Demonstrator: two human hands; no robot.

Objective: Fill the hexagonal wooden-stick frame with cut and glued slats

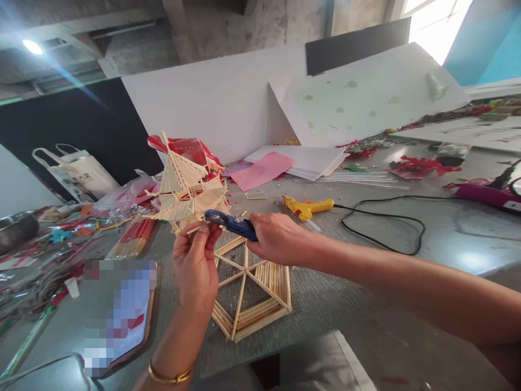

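My left hand (197,260) pinches a short, thin wooden stick (192,229) between thumb and fingers. Closed around the handles of a dark blue plier-like cutter (232,224) is my right hand (279,238); the cutter's head is at my left fingertips, and I cannot tell whether its jaws touch the stick. Below both hands lies a flat hexagonal stick frame (244,315) with spokes meeting in the middle. Some of its sections are partly filled with rows of sticks. Just behind my left hand stands a tiered stick pagoda model (179,182) with a pointed roof, its lower part partly hidden.
A yellow glue gun (311,208) lies to the right, its black cord (419,220) looping across the grey table. At left are a phone (134,320), a bundle of sticks (132,236) and loose scraps. Pink paper (262,169) and white boards (309,157) lie behind.
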